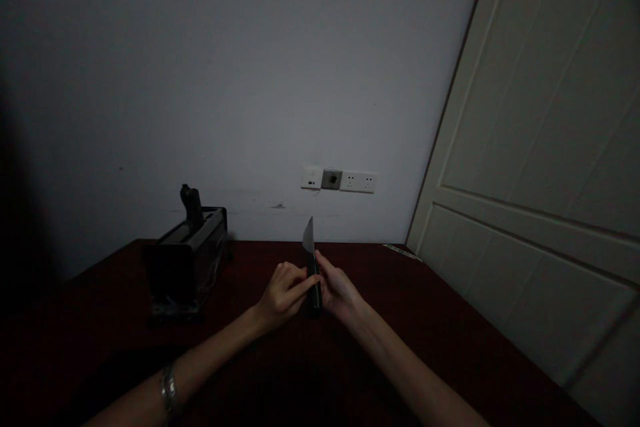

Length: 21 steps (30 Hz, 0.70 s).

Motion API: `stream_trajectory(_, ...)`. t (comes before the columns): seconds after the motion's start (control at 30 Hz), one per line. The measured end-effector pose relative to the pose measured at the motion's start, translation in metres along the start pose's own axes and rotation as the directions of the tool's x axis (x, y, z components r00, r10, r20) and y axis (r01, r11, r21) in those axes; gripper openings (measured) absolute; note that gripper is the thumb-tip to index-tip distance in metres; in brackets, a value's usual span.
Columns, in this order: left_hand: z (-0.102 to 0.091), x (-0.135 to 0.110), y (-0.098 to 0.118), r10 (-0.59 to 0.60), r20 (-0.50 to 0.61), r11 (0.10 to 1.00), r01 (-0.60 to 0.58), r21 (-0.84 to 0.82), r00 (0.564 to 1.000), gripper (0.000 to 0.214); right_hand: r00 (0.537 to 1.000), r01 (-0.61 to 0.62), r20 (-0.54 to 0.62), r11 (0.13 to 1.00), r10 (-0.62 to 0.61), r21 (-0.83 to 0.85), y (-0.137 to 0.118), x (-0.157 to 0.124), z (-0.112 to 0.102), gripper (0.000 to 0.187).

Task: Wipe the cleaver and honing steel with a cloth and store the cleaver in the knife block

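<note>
A knife (pixel 309 238) with a short, broad blade and a black handle (pixel 315 293) is held upright, tip pointing up, above the dark red table. My left hand (pixel 283 290) closes on the handle from the left, its index finger lying across it. From the other side my right hand (pixel 339 285) grips the same handle with its fingers and palm. To the left stands a dark knife block (pixel 186 250) with slots on top. Another black handle (pixel 192 205) sticks up out of it.
Behind the table (pixel 260 250) rises a pale wall with a row of sockets (pixel 358 181). A white panelled door (pixel 530 167) borders the right side. A thin patterned strip (pixel 401 251) lies by the table's back right corner. The light is dim.
</note>
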<state>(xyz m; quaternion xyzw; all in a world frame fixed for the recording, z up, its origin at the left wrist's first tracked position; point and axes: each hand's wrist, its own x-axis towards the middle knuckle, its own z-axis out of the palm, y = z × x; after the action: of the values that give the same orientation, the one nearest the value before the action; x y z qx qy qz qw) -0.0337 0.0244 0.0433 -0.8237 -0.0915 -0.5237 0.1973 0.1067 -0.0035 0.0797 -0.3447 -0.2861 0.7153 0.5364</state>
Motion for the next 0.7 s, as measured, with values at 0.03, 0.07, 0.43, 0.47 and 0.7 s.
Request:
stream_trajectory(0.03,0.001,-0.002,0.002,0.010,0.012,1.000,-0.010,0.007,1.000,0.044,1.000,0.017,-0.023,1.000,-0.017,-0.003,0.002,0.000,0.000,0.032)
stream_trajectory(0.07,0.001,-0.003,0.003,0.014,0.021,1.000,-0.015,0.008,1.000,0.043,0.998,0.035,-0.047,0.999,-0.035,-0.004,0.003,0.001,0.000,0.032)
stream_trajectory(0.43,0.005,-0.008,0.020,-0.152,0.117,0.977,0.168,-0.134,0.981,0.052,0.947,0.250,-0.152,0.947,-0.283,-0.204,0.007,-0.001,-0.003,0.039)
stream_trajectory(0.47,0.004,-0.006,0.022,-0.194,0.127,0.960,0.215,-0.181,0.973,0.051,0.939,0.268,-0.157,0.936,-0.307,-0.228,0.007,0.000,-0.004,0.040)
stream_trajectory(0.7,-0.021,0.008,0.035,-0.363,0.119,0.799,0.374,-0.471,0.924,0.042,0.948,0.239,-0.153,0.940,-0.280,-0.242,0.008,0.000,-0.009,0.038)
